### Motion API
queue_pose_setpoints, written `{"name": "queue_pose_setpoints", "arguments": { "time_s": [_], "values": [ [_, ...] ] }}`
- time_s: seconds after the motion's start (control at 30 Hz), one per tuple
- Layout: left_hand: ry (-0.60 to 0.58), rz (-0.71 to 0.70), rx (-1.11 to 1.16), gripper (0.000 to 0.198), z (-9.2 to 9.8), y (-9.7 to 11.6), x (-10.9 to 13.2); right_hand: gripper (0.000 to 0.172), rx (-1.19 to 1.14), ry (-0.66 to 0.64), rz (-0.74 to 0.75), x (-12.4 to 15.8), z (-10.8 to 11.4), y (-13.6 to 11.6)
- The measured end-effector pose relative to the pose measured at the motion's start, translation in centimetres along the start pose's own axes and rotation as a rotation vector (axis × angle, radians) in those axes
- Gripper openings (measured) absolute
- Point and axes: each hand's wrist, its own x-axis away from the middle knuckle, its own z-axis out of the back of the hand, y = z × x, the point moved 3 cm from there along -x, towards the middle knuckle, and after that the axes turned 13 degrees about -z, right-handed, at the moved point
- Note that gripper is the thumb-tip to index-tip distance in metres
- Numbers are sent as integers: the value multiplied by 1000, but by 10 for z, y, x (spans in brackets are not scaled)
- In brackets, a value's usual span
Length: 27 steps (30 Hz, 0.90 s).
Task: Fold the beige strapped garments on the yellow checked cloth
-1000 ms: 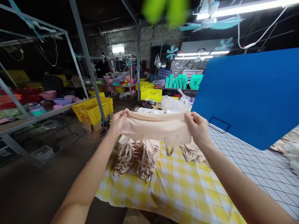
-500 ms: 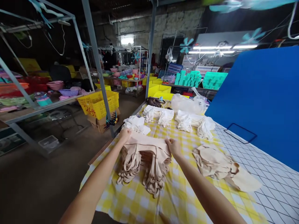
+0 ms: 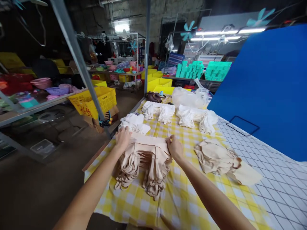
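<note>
In the head view, a stack of beige strapped garments point(image 3: 144, 159) is seen lying on the yellow checked tablecloth point(image 3: 177, 204), near the table's left edge. The left hand point(image 3: 122, 138) is laid palm down on the stack's far left corner, fingers spread and flat; the right hand point(image 3: 175, 147) is set on the far right corner, fingers curled over the top piece's edge. Nothing is lifted by either hand. Loose straps are seen hanging from the stack's near side. The fabric is judged light, soft and limp, likely to slide layer on layer; it is best taken at the two upper corners, clear of the straps. A smaller beige pile point(image 3: 216, 156) is seen to the right, and white folded bundles point(image 3: 158, 111) lie beyond.
</note>
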Motion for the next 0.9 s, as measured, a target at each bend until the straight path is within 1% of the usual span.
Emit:
{"name": "queue_pose_setpoints", "arguments": {
  "time_s": [0.03, 0.07, 0.1, 0.17, 0.2, 0.23, 0.27, 0.3, 0.37, 0.43, 0.47, 0.53, 0.57, 0.6, 0.63, 0.67, 0.73, 0.77, 0.83, 0.9],
  "values": [
    [34, -75, 25, 37, 4, 5, 0, 27, 0, 15, 25, 3, 3, -1],
    [39, -164, 95, 37, 7, 9, 0, 28, -2, 25, 67, 6, 5, -3],
    [-7, -257, 204, 39, 6, 13, 0, 29, -8, 23, 133, 9, 6, -6],
    [-190, -407, 439, 43, 0, 19, 2, 25, -23, -18, 283, 17, 5, -10],
    [-283, -448, 520, 47, -4, 20, 3, 23, -30, -46, 348, 20, 5, -10],
    [-349, -465, 565, 50, -7, 20, 4, 22, -37, -70, 397, 22, 4, -8],
    [-382, -465, 581, 54, -10, 18, 6, 22, -41, -82, 419, 23, 5, -3],
    [-382, -460, 579, 56, -10, 17, 6, 21, -39, -75, 405, 22, 8, 5],
    [-299, -455, 550, 59, -6, 16, 9, 23, -21, -26, 320, 16, 21, 33],
    [-154, -453, 499, 57, 7, 22, 13, 24, 12, 38, 179, 7, 39, 70],
    [-70, -451, 478, 55, 15, 30, 18, 22, 27, 65, 109, 3, 48, 91],
    [77, -454, 484, 49, 31, 54, 32, 14, 37, 99, 6, -2, 65, 129],
    [124, -464, 527, 47, 38, 72, 41, 11, 29, 108, -30, -3, 72, 144],
    [135, -485, 597, 45, 42, 91, 51, 11, 12, 115, -57, -4, 78, 156],
    [102, -514, 680, 43, 43, 113, 61, 12, -13, 123, -78, -4, 83, 166],
    [27, -545, 770, 41, 40, 135, 71, 14, -46, 134, -97, -3, 89, 172],
    [-170, -612, 951, 38, 25, 179, 88, 15, -131, 157, -124, -2, 104, 178],
    [-231, -629, 1032, 38, 15, 198, 93, 16, -176, 163, -128, 0, 113, 178],
    [-299, -622, 1135, 40, -7, 229, 99, 20, -262, 161, -114, 5, 137, 174],
    [-322, -571, 1175, 50, -27, 252, 100, 24, -436, 142, -72, 14, 164, 166]
  ]
}}
